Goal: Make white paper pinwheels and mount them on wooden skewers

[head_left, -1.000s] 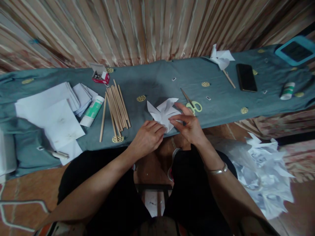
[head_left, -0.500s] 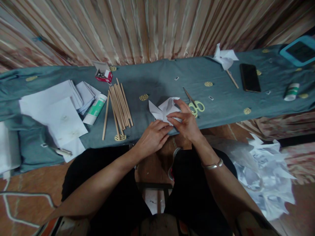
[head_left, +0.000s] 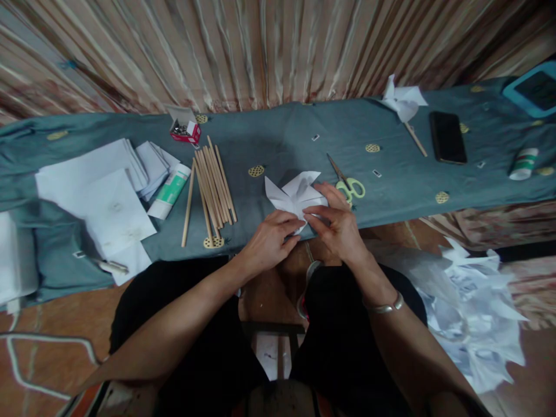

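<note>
A white paper pinwheel (head_left: 290,198) lies at the table's near edge, its pointed blades spreading away from me. My left hand (head_left: 271,238) is closed at its near left side, with thumb and fingers on the paper. From the right, my right hand (head_left: 341,229) holds the paper too, thumb and index near the middle, other fingers along the right blade. My fingers hide part of the near side. Just right of the pinwheel lie green-handled scissors (head_left: 346,184). To its left are several wooden sticks (head_left: 212,185).
At left are white paper sheets (head_left: 117,208), a glue tube (head_left: 169,191) and an open red box of small metal pieces (head_left: 185,130). A finished pinwheel (head_left: 402,104), phone (head_left: 448,138) and white-green tube (head_left: 524,164) lie right. A bag of paper pinwheels (head_left: 473,318) stands low right.
My right hand has slid slightly down and right, off the upper blade, showing more of the pinwheel. My left hand stays at the near edge. The whole view has shifted a little.
</note>
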Tool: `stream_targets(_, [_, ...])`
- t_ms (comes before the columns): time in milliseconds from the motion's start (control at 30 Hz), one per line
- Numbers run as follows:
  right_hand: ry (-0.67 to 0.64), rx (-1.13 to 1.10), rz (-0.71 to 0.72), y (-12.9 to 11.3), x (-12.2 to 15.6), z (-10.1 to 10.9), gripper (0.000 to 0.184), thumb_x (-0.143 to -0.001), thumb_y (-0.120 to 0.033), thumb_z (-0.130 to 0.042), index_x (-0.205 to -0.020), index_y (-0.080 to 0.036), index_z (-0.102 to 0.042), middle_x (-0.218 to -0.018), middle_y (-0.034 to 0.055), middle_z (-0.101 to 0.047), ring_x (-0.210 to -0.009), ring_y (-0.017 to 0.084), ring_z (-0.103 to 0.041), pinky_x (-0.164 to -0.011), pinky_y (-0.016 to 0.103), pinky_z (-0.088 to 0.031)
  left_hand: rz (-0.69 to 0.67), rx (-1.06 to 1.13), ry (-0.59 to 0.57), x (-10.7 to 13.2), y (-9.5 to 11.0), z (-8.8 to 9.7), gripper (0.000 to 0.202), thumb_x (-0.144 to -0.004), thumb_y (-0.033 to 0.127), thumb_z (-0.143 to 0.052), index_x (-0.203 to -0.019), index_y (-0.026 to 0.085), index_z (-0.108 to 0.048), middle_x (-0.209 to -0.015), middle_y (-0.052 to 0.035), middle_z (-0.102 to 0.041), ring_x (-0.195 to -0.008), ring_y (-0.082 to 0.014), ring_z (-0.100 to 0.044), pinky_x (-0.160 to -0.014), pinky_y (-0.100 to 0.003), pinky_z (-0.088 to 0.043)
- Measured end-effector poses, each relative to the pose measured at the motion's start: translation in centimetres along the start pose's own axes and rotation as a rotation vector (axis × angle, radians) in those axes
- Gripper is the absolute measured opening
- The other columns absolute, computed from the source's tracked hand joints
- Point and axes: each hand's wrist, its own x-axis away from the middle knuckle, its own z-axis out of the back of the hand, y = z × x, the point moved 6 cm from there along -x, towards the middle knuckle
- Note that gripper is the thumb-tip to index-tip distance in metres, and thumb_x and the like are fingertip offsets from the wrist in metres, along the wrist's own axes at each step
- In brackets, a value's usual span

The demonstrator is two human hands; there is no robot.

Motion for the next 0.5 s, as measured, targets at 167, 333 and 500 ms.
stream_targets(167, [0.008,0.045,-0.003,0.01,0.08,0.13,0.024,-0.090,-0.038,-0.056,-0.091,-0.022,-0.074,-0.140,0.0069,-0.054,-0.139,0.029,-0.038,-0.112,0.053,-0.034,0.005,-0.012,-0.003,-0.11,0.03,0.09,0.028,-0.087,0.017,-0.055,-0.113,0.014,-0.066,-0.107,-0.0094,-0.066,-0.105,-0.0220,-0.060,-0.093,-0.037,-0.050])
stream_targets(333, [0.010,0.068,-0.003,0.08,0.14,0.17,0.027,-0.091,-0.040,-0.055,-0.091,-0.022,-0.074,-0.140,0.0068,-0.054,-0.139,0.029,-0.038,-0.111,0.053,-0.035,0.025,-0.013,-0.001,-0.18,-0.08,0.06,0.028,-0.087,0.016,-0.056,-0.113,0.013,-0.065,-0.107,-0.0100,-0.066,-0.104,-0.0220,-0.060,-0.093,-0.038,-0.050])
stream_targets(500, [0.008,0.079,0.002,0.14,0.16,0.13,0.027,-0.091,-0.039,-0.055,-0.091,-0.022,-0.074,-0.140,0.0073,-0.054,-0.138,0.029,-0.038,-0.111,0.052,-0.036,0.052,-0.021,-0.014,-0.25,-0.21,-0.09,0.029,-0.086,0.016,-0.056,-0.114,0.015,-0.065,-0.108,-0.0092,-0.065,-0.103,-0.0221,-0.061,-0.093,-0.039,-0.050])
